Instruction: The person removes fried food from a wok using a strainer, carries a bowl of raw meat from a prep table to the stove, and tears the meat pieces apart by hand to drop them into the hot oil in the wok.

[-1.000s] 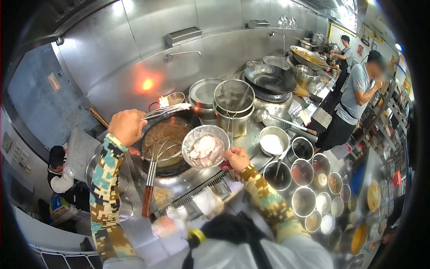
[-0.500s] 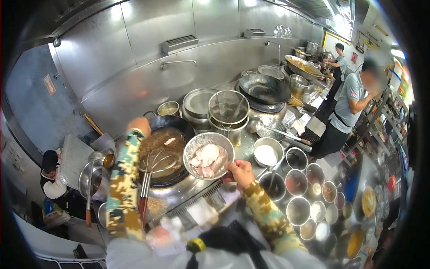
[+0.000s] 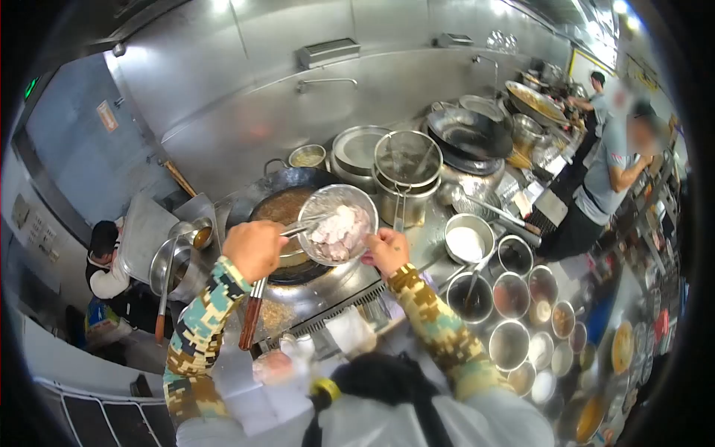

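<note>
My right hand [image 3: 387,252] grips the rim of a metal bowl [image 3: 311,200], tilted over the near edge of a wok [image 3: 309,177]. Inside the bowl lie pale, coated pieces of raw meat [image 3: 344,232]. My left hand [image 3: 255,249] is closed on a slim metal utensil [image 3: 299,226] that looks like tongs, its tip reaching the meat. Brown oil [image 3: 279,207] fills the wok, partly covered by the bowl and my left hand. Below my left hand, the wooden handle [image 3: 252,322] of a wire skimmer sticks out of the wok.
A strainer [image 3: 408,141] sits on a pot behind the bowl, with a second wok [image 3: 468,138] beyond. To the right stand a pot of white powder [image 3: 465,244] and several seasoning containers [image 3: 510,296]. People stand at the right [image 3: 607,175]; another [image 3: 104,261] is at lower left.
My left hand has come down from above the wok to the bowl, bringing the utensil into the meat. The bowl now overlaps the wok more. The camera view has shifted.
</note>
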Action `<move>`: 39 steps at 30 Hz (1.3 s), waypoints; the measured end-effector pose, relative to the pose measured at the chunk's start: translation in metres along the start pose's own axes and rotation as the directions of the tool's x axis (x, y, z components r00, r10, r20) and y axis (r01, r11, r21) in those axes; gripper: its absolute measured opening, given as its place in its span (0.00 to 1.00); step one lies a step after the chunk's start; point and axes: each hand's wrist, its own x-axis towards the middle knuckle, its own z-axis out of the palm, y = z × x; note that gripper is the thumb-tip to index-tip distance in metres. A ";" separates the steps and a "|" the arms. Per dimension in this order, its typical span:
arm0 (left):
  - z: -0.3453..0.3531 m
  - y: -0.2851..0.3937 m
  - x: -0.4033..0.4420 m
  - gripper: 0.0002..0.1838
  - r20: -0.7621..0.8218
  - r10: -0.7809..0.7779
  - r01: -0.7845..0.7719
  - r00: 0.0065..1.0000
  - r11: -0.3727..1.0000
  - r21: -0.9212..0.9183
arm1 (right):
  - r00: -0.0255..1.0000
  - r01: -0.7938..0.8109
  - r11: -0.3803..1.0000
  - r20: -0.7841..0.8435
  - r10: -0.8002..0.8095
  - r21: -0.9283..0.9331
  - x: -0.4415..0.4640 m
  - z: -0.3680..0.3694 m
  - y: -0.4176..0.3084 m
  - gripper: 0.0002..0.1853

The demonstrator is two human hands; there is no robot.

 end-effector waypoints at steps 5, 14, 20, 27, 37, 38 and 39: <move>-0.010 -0.031 -0.007 0.10 -0.237 0.021 -0.024 0.971 1.000 -0.010 | 0.998 -0.034 0.997 -0.042 0.037 0.073 0.003 0.008 -0.010 0.11; 0.010 -0.083 0.017 0.11 -0.263 -0.041 0.001 0.964 0.989 -0.148 | 0.992 -0.035 0.994 -0.123 0.023 -0.099 0.022 -0.007 0.007 0.10; 0.008 -0.064 0.048 0.12 -0.256 0.084 -0.138 0.963 0.969 -0.203 | 0.968 0.114 0.929 -0.170 -0.183 -0.353 0.050 -0.020 0.042 0.08; -0.118 -0.120 0.038 0.14 -0.410 0.084 -0.067 0.908 0.996 0.055 | 0.993 0.020 0.999 -0.117 -0.024 -0.034 -0.016 -0.050 -0.075 0.09; 0.030 -0.149 0.031 0.11 -0.080 -0.376 0.382 0.923 0.877 0.291 | 0.996 -0.069 0.995 -0.053 0.073 0.078 -0.057 -0.091 -0.074 0.07; 0.034 -0.114 0.040 0.12 0.039 -0.525 0.502 0.850 0.831 0.241 | 0.996 -0.068 0.991 -0.058 0.074 0.111 -0.060 -0.092 -0.069 0.07; 0.059 -0.112 0.044 0.11 0.042 -0.555 0.528 0.831 0.809 0.259 | 0.997 -0.051 0.996 -0.051 0.055 0.079 -0.062 -0.095 -0.064 0.07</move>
